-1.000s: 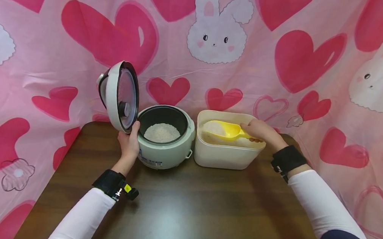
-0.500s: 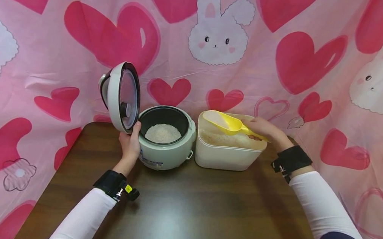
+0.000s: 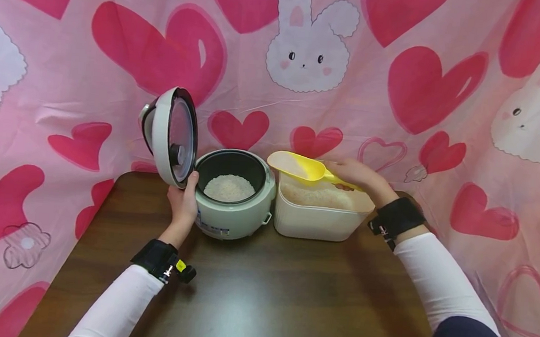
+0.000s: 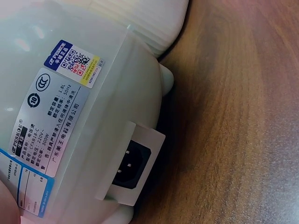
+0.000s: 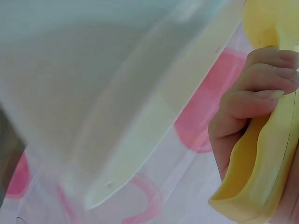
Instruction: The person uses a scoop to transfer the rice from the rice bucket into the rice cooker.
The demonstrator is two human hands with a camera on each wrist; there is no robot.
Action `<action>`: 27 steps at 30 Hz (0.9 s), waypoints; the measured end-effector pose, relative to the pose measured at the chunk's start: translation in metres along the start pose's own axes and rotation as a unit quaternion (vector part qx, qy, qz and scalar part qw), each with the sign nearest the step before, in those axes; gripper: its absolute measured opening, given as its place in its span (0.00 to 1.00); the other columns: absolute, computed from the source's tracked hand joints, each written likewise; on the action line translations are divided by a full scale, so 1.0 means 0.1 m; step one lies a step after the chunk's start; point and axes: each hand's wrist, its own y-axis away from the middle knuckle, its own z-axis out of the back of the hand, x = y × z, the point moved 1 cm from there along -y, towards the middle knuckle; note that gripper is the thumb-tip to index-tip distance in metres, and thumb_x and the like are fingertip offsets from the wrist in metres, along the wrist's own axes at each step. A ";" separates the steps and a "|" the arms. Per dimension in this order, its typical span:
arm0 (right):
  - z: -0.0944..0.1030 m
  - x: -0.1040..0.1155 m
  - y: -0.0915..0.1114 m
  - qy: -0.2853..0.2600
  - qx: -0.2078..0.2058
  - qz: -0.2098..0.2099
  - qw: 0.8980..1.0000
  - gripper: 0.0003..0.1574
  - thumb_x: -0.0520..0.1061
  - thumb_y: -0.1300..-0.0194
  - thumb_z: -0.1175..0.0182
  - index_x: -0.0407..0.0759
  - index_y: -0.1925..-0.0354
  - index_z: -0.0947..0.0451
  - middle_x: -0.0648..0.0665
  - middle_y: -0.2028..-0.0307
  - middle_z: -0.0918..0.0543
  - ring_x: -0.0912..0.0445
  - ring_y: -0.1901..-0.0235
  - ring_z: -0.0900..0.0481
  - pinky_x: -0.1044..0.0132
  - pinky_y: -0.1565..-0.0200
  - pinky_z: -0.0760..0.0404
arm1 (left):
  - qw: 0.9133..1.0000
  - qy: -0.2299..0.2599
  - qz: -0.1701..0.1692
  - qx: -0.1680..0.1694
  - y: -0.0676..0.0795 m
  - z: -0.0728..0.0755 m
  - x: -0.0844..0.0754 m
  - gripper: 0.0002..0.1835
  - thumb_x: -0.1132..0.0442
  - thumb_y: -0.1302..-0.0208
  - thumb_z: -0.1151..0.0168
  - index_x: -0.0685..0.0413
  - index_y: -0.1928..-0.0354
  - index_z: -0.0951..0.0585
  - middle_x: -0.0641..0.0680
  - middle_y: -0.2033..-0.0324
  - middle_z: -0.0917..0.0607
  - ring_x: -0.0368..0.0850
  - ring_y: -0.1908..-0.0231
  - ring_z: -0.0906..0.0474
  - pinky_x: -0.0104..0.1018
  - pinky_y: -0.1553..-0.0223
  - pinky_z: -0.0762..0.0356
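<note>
In the head view, a pale green rice cooker (image 3: 233, 221) stands with its lid (image 3: 161, 135) raised on the left; white rice (image 3: 228, 188) lies in its dark inner pot. My left hand (image 3: 183, 202) holds the lid's lower edge beside the pot, thumb in front, other fingers mostly hidden. My right hand (image 3: 353, 176) grips a yellow scoop (image 3: 315, 171) by its handle; the right wrist view shows fingers curled round that handle (image 5: 268, 163). Rice (image 3: 286, 163) fills the scoop, which hangs above the left part of a cream rice bin (image 3: 313, 223), its tip near the cooker's rim.
Cooker and bin stand side by side at the back of a dark wooden table (image 3: 259, 296). Behind them hangs a pink cloth (image 3: 243, 91) with hearts and rabbits. The left wrist view shows the cooker's power socket (image 4: 131, 164) and labels (image 4: 49, 121).
My right hand has lifted the scoop of rice out of the bin and moved it left toward the cooker. My left hand and the lid have stayed in place.
</note>
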 end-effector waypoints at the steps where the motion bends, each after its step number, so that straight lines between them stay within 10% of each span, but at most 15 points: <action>1: -0.01 0.03 -0.02 0.003 0.005 0.006 1.000 0.29 0.64 0.20 0.51 0.45 0.42 0.22 0.44 0.76 0.26 0.49 0.80 0.31 0.66 0.76 0.32 | 1.000 -0.001 0.000 0.000 0.00 0.00 0.00 0.28 0.48 0.28 0.39 0.63 0.37 0.22 0.62 0.42 0.17 0.51 0.43 0.25 0.45 0.34 0.33; 15: -0.14 0.46 -0.24 0.089 -0.024 -0.017 0.996 0.30 0.60 0.20 0.50 0.40 0.73 0.25 0.46 0.80 0.26 0.51 0.82 0.31 0.66 0.77 0.30 | 1.000 0.010 0.005 0.005 0.00 0.01 0.03 0.28 0.49 0.28 0.39 0.64 0.36 0.22 0.62 0.41 0.17 0.51 0.42 0.25 0.46 0.31 0.34; 27: -0.23 0.83 -0.24 0.218 -0.070 -0.025 0.973 0.31 0.63 0.22 0.49 0.41 0.72 0.23 0.41 0.76 0.20 0.47 0.76 0.23 0.61 0.70 0.24 | 1.000 0.006 -0.007 -0.001 -0.02 -0.01 0.03 0.27 0.49 0.28 0.39 0.63 0.37 0.21 0.62 0.42 0.16 0.51 0.43 0.25 0.46 0.34 0.33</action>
